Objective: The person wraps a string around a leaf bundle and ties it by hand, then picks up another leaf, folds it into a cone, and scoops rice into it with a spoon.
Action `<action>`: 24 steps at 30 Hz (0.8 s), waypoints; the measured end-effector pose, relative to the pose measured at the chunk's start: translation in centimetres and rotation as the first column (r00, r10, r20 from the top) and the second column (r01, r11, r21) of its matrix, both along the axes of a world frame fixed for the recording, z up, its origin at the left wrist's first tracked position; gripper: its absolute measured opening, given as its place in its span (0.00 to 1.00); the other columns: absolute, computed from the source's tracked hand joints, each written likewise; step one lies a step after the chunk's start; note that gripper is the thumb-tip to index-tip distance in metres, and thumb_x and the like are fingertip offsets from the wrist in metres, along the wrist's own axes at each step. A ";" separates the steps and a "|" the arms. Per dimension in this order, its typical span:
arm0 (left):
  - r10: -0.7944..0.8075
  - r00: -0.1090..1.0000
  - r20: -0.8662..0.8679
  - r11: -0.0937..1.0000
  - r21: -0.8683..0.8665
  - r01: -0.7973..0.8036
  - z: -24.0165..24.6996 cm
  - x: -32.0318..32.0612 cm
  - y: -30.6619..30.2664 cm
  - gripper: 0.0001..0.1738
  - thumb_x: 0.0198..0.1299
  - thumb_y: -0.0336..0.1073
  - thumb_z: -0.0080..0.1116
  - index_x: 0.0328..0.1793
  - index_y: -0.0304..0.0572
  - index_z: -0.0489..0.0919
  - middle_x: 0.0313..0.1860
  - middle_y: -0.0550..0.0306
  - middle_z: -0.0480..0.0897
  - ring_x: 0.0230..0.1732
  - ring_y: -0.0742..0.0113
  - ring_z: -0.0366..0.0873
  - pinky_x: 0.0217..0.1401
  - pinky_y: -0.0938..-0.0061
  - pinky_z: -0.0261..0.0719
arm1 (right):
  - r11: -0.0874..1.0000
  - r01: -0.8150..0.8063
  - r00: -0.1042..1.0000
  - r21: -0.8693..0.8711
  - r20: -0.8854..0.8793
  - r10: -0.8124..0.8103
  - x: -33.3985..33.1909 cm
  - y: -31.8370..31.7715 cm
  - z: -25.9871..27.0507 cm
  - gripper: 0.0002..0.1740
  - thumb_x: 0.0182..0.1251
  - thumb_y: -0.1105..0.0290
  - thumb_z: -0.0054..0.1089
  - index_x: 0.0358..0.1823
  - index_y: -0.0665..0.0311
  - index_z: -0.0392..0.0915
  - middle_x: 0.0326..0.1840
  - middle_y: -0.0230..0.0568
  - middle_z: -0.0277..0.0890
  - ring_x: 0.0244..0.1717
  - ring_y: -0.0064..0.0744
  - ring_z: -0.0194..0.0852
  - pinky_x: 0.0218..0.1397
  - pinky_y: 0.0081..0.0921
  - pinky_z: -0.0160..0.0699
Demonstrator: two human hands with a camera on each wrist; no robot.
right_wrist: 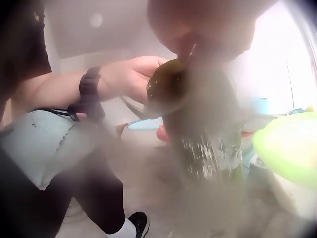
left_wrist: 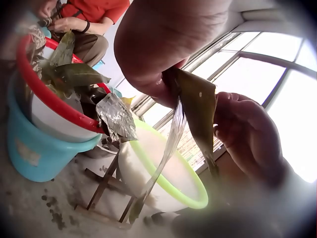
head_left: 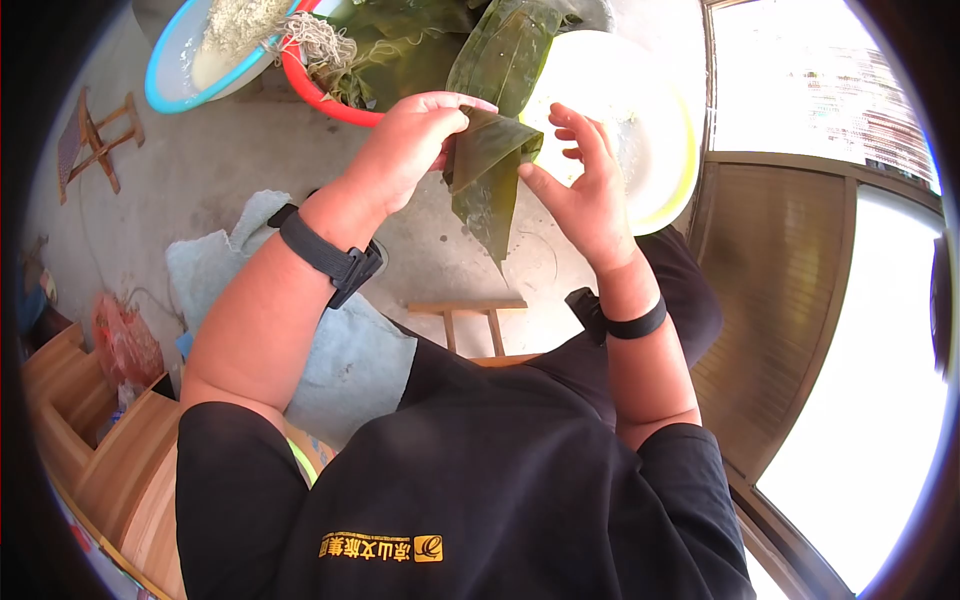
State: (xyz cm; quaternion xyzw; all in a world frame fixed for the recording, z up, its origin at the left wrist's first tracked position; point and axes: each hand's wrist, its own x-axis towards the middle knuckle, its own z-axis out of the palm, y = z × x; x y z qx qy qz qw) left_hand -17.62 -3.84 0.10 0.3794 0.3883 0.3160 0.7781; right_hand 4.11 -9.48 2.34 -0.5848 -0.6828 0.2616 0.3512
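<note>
Broad green leaves point(head_left: 495, 150), folded into a cone with a long tip hanging down, are held up in front of the body. My left hand point(head_left: 410, 145) grips the folded leaf on its left side, thumb and fingers closed on it. On the other side is my right hand point(head_left: 590, 190), its thumb tip right at the leaf's edge and its fingers spread apart from it. The left wrist view shows the folded leaf point(left_wrist: 195, 94) between both hands. Haze blurs much of the right wrist view, where the cone's rounded rim point(right_wrist: 168, 82) shows beside the left hand point(right_wrist: 136, 74).
A red-rimmed tub point(head_left: 345, 110) holds wet leaves point(head_left: 410, 50) and pale strings point(head_left: 320, 40). Left of it, a blue-rimmed basin point(head_left: 160, 75) contains white grains. A white basin with a yellow-green rim point(head_left: 685, 180) stands at right. Another person in red point(left_wrist: 101, 12) sits beyond the tub.
</note>
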 end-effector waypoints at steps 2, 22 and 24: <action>-0.014 1.000 -0.010 1.000 0.017 0.014 0.2 0.1 -0.2 0.20 0.72 0.32 0.44 0.64 0.34 0.80 0.51 0.55 0.85 0.50 0.71 0.84 0.56 0.72 0.83 | 0.997 -0.041 0.995 -0.069 -0.097 0.035 0.3 0.5 -0.8 0.34 0.56 0.71 0.77 0.65 0.65 0.74 0.57 0.46 0.80 0.58 0.41 0.79 0.64 0.38 0.76; -0.065 0.892 0.446 0.994 -0.048 0.097 1.0 0.6 -1.6 0.31 0.75 0.56 0.55 0.73 0.42 0.71 0.62 0.61 0.80 0.62 0.73 0.76 0.67 0.70 0.74 | 0.925 -0.011 0.566 -0.380 -0.765 -0.308 -1.0 3.5 0.8 0.15 0.65 0.77 0.68 0.53 0.69 0.81 0.45 0.37 0.86 0.42 0.24 0.82 0.52 0.24 0.81; -0.075 0.904 0.422 0.997 0.007 0.080 1.4 1.1 -2.0 0.33 0.73 0.53 0.58 0.75 0.41 0.69 0.64 0.61 0.78 0.65 0.73 0.73 0.70 0.69 0.71 | 0.921 0.059 0.591 -0.386 -0.730 -0.344 -1.2 3.6 0.3 0.16 0.65 0.76 0.68 0.53 0.69 0.80 0.45 0.38 0.85 0.42 0.25 0.82 0.51 0.23 0.81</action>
